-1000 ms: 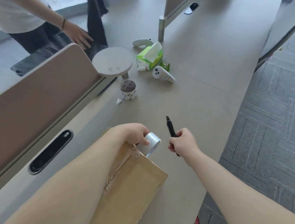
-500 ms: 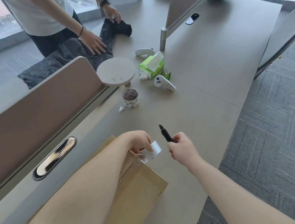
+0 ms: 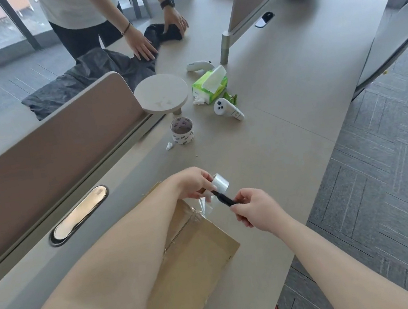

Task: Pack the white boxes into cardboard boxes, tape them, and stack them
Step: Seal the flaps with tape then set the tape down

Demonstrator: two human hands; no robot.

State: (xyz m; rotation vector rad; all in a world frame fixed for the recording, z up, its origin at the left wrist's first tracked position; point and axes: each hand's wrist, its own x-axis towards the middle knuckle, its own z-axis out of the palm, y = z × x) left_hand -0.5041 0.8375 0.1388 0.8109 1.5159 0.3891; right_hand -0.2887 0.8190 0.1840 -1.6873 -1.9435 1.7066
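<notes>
A closed cardboard box [image 3: 199,257] lies on the table in front of me, with clear tape along its top seam. My left hand [image 3: 194,184] holds a roll of clear tape [image 3: 220,183] just past the box's far corner. A strip of tape [image 3: 205,205] runs from the roll down to the box. My right hand [image 3: 255,207] grips a black pen-like tool [image 3: 223,198], and its tip touches the strip right under the roll. My left forearm covers much of the box. No white boxes are in view.
A printed tape roll [image 3: 182,130] stands further up the table, near a round white stand [image 3: 161,93], a green tissue pack [image 3: 210,85] and two white controllers [image 3: 228,110]. A divider panel [image 3: 40,151] runs on the left. A person [image 3: 140,42] handles dark cloth at the far end.
My right hand swung the black tool from pointing up to lying against the tape strip under the roll. My left hand lifted the roll a little off the box. The camera tilted up.
</notes>
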